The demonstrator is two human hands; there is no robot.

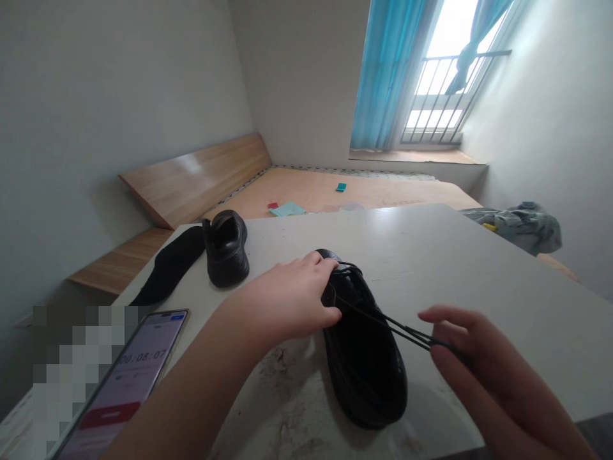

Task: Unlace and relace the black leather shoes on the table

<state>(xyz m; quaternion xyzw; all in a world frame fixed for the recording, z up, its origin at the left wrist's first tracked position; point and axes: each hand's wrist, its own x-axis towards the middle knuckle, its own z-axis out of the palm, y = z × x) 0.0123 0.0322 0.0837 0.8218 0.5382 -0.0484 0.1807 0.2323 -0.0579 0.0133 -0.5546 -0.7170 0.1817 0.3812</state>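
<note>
A black lace-up shoe (366,358) rests on the white table, its heel toward me and its toe pointing away. My left hand (299,297) lies over the shoe's left side near the tongue and lace holes, fingers curled against the upper; its fingertips are partly hidden. From the lace holes, a black shoelace (400,327) runs taut to the right. My right hand (464,348) pinches the lace strands between thumb and fingers, to the right of the shoe and apart from it.
The other black shoe (227,249) stands at the back left, beside a black insole (175,265). A phone (138,364) showing a timer lies at the left edge of the white table (431,255). Beyond is a wooden bed board (306,182); clothes (524,225) lie at right.
</note>
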